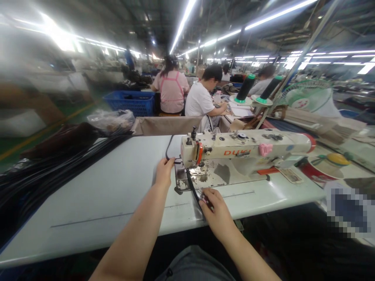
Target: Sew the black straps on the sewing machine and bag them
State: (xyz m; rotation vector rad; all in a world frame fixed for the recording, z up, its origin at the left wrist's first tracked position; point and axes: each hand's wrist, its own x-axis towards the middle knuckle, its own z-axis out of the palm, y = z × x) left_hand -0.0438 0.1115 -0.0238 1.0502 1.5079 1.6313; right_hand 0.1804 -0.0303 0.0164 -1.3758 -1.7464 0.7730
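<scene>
A white sewing machine stands on the pale table. Its needle area is at the left end, where a black strip runs under the head and down toward the table's front edge. My left hand is closed, pinching the black strip just left of the machine head; part of the strip loops up behind it. My right hand is in front of the machine base, fingers curled round a small dark and shiny object beside the strip. What that object is cannot be made out.
Long black strips hang over the table's left side. Behind the table are a blue crate, a plastic bag and two seated people. Black thread spools stand behind the machine, and a fan is at the right.
</scene>
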